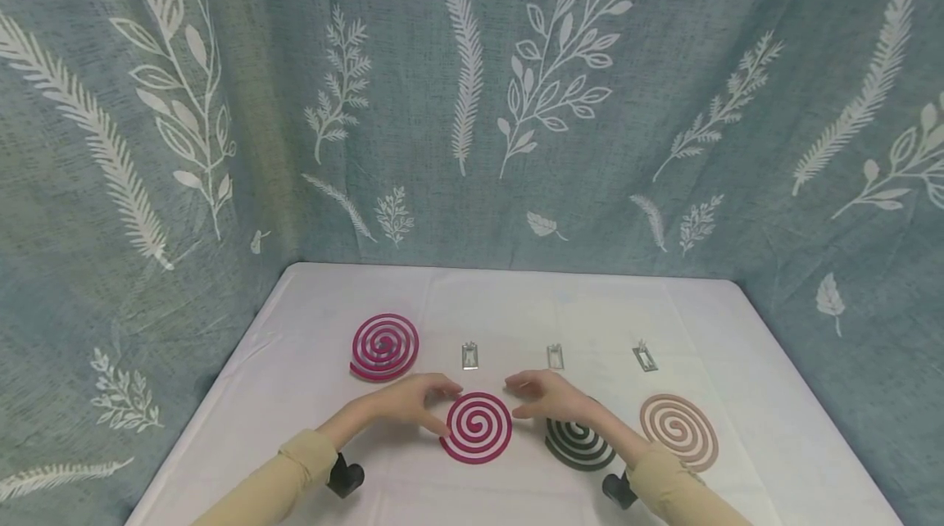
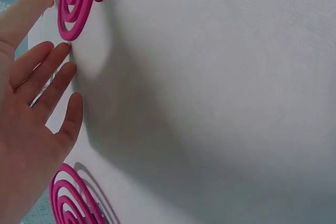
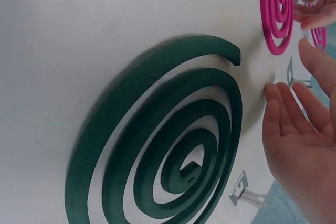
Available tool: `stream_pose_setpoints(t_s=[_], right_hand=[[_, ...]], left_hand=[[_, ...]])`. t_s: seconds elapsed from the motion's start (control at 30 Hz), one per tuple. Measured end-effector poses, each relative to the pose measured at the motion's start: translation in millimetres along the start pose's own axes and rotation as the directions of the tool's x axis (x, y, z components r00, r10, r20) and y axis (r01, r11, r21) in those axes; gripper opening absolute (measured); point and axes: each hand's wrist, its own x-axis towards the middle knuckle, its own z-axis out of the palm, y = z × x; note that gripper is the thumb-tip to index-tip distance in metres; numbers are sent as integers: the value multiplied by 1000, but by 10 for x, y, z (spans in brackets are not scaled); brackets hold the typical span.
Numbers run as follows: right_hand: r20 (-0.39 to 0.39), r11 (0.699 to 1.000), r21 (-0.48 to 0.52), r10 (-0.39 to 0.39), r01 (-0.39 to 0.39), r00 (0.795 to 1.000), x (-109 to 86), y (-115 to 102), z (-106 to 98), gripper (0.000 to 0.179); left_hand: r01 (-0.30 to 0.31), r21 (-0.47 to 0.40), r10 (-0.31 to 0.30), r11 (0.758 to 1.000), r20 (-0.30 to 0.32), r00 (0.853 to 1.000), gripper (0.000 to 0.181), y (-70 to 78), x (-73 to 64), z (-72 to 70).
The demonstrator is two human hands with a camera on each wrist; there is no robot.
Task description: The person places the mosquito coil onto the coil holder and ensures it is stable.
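A pink mosquito coil (image 1: 478,426) lies flat on the white tabletop, between my two hands. My left hand (image 1: 409,399) is at its left side, thumb right at the rim and fingers loosely bent above. From the other side my right hand (image 1: 553,396) faces it with relaxed, slightly curved fingers, holding nothing. Under the right wrist lies a dark green coil (image 3: 144,182), partly hidden by that arm in the head view. A tan coil (image 1: 677,426) rests further right. Behind my left hand, a second pink coil (image 1: 385,343) sits over a small metal stand.
Three small metal stands, left (image 1: 469,355), middle (image 1: 555,356) and right (image 1: 645,357), form a row behind the coils. Patterned blue-green cloth (image 1: 509,215) hangs around the back and sides of the table. Black wrist cameras (image 1: 344,477) hang under both forearms.
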Motion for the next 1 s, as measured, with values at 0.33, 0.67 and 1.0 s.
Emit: stream_pose_setpoints(t_s=[0.33,0.67,1.0], right_hand=[[-29,999,-35,-18,17,999,19,49,67,48],[-16,996,-85,-42,41,999,27,-4,75,49],[-18,984,-170,-62,58,998,47,29,122,47]], left_hand=[[-32,12,31,999,15,999,69,-66,-7,67],[-27,31,26,999,36,999,75,-53,-27,98],[-25,70,23,997,23,999,79,-41,-20,131]])
